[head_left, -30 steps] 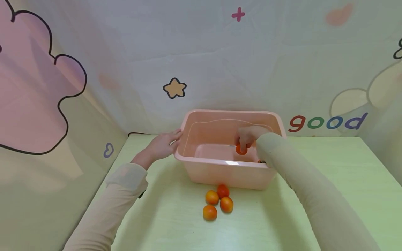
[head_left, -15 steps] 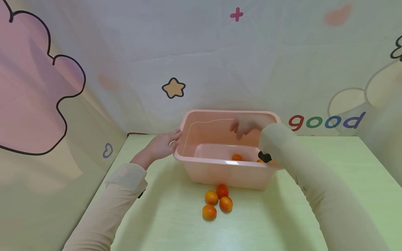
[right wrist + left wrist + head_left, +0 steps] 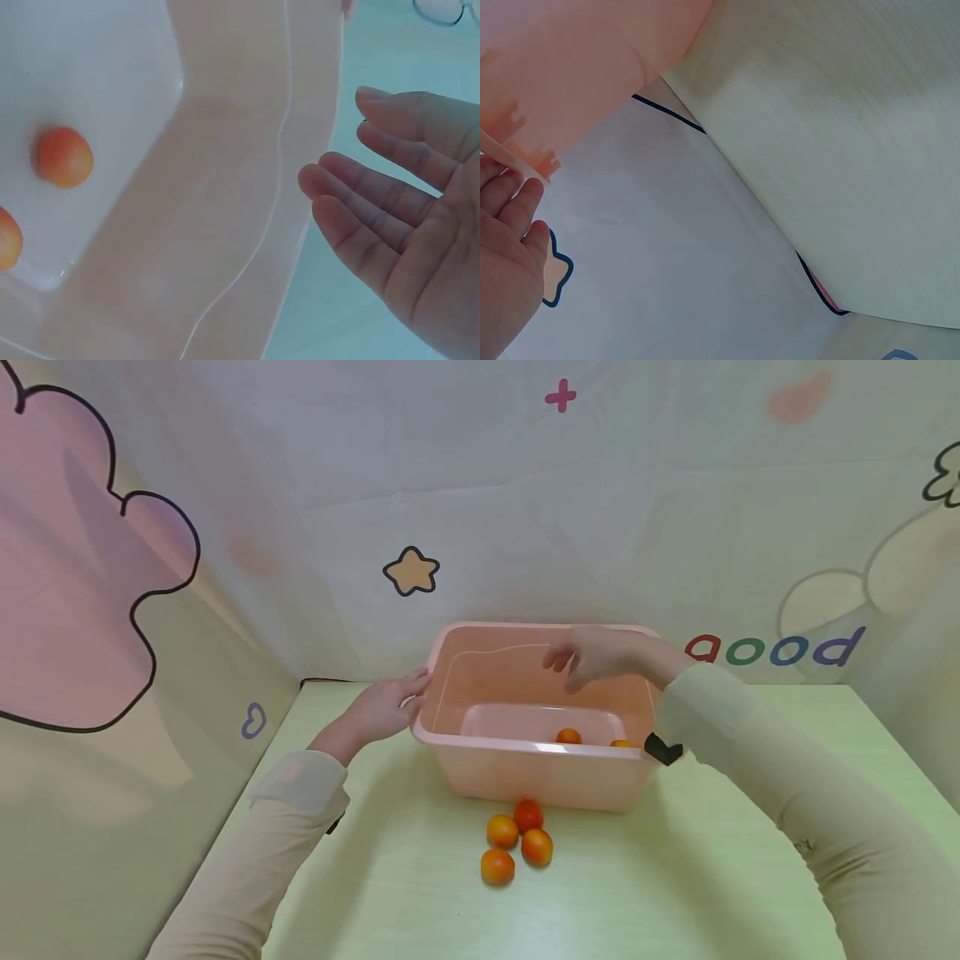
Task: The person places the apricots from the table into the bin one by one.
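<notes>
A pink plastic basin (image 3: pixel 525 772) stands at the back of the table. My left hand (image 3: pixel 378 708) rests its fingers against the basin's left rim; the left wrist view shows the fingertips (image 3: pixel 531 189) right at the lip. Over the basin's right half hovers my right hand (image 3: pixel 600 653), fingers loosely bent and nothing between them. Inside, on the basin floor, lie a round orange-red fruit (image 3: pixel 66 157) and a second such fruit (image 3: pixel 6 238), both partly hidden by the front wall in the head view. Before the basin sit several more: a red fruit (image 3: pixel 528 816) and orange fruits (image 3: pixel 498 867).
The pale green table (image 3: pixel 405 893) carries the basin close to the back wall cloth (image 3: pixel 337 527), which has printed shapes and letters. Another cloth wall (image 3: pixel 112 777) stands at the left. A black band (image 3: pixel 663 749) shows at the right sleeve.
My right hand let go of a fruit inside the basin, then rose and shifted slightly right, its fingers loosening. That fruit now lies on the basin floor. My left hand stayed at the rim.
</notes>
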{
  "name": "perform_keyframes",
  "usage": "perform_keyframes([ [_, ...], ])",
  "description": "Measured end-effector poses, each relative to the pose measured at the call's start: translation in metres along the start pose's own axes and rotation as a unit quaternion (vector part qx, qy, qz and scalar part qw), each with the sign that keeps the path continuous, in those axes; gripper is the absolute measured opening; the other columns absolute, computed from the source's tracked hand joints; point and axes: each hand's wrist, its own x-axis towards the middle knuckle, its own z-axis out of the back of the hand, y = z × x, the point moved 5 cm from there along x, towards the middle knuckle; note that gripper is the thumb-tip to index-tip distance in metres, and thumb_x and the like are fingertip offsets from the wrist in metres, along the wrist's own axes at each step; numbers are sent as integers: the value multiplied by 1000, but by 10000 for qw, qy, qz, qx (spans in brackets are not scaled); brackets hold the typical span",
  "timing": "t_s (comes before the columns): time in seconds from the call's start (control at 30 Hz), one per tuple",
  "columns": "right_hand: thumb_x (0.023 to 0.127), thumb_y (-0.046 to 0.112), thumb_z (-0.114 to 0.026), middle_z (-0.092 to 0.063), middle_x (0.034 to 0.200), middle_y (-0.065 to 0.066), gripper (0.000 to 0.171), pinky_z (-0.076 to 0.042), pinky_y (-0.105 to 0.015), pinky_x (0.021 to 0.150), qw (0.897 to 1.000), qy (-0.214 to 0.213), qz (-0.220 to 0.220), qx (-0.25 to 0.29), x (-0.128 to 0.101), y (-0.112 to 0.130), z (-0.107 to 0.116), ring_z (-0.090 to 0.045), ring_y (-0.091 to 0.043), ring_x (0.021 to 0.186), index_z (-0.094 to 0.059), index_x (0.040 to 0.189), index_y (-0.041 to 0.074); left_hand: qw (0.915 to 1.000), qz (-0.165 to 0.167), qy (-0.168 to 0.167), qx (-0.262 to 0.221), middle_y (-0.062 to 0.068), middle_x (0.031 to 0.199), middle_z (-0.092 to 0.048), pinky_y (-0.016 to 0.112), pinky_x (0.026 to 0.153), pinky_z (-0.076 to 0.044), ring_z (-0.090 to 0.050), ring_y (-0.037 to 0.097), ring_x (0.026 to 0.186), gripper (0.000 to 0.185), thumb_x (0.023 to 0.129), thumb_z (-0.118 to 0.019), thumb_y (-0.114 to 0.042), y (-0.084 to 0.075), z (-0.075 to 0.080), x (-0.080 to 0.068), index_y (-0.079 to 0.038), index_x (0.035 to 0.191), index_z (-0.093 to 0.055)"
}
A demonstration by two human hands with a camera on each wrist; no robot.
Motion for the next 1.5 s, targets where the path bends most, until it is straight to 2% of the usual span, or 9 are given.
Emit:
perform_keyframes([
  [0.13,80,8,-56,-56,118,-11,40,-48,-35,86,9980,-277,549,-120,-14,13,-4,-54,-27,104,-53,120,8,10000,22,-2,6,2,146,-24,47,105,-26,-26,27,133,48,92,-39,-26,1,0,-1,-14,138,-30],
  [0.3,78,9,-62,-59,109,-7,35,-51,-31,80,9941,-536,933,-150,-28,29,-14,-58,-22,94,-58,113,9,9997,-77,-75,214,3,145,-27,46,106,-26,-27,27,132,47,92,-39,-25,2,0,-1,-12,137,-32],
  [0.5,77,11,-64,-61,103,-1,31,-50,-27,77,9900,-467,1295,-306,-43,45,-33,-59,-14,87,-59,107,10,9996,-139,-105,236,5,145,-27,47,105,-26,-28,29,131,48,92,-39,-24,1,0,0,-11,137,-32],
  [0.67,77,6,-61,-63,100,-2,31,-50,-23,73,9864,-271,1595,-275,-52,56,-53,-59,-11,83,-59,108,8,9991,-271,-189,269,7,143,-29,46,104,-28,-31,30,129,47,92,-39,-21,-1,1,0,-8,136,-33],
  [0.83,78,6,-58,-62,98,-1,27,-50,-22,71,9841,-176,1710,-456,-56,59,-80,-58,-9,80,-60,105,10,9992,-284,-163,246,8,143,-29,45,104,-29,-31,30,129,47,92,-39,-21,-3,2,-1,-8,136,-33],
  [1.0,78,11,-61,-61,94,10,24,-49,-21,73,9901,-36,1373,-275,-53,47,-109,-57,-5,80,-60,101,18,9999,-85,-36,78,6,145,-26,47,105,-27,-28,29,131,48,93,-39,-23,-4,1,-2,-10,138,-30],
  [1.13,77,10,-58,-60,91,15,27,-48,-21,71,9929,-24,1186,-86,-47,35,-132,-56,-7,78,-62,102,19,10000,-34,3,10,5,145,-25,47,105,-27,-27,28,132,48,93,-39,-23,-5,1,-2,-11,138,-29],
  [1.37,73,11,-64,-61,86,3,25,-40,-17,61,9914,-137,1267,-304,-33,21,-163,-45,-6,67,-64,98,15,9997,-167,-116,110,6,144,-27,46,104,-28,-29,30,130,47,92,-38,-22,-5,2,-2,-9,137,-31],
  [1.5,71,10,-67,-57,80,3,17,-35,-17,59,9885,-267,1385,-541,-27,19,-176,-41,-8,65,-64,87,14,9996,-199,-152,148,7,144,-28,45,104,-28,-30,30,130,47,92,-38,-22,-5,2,-2,-9,137,-32],
])
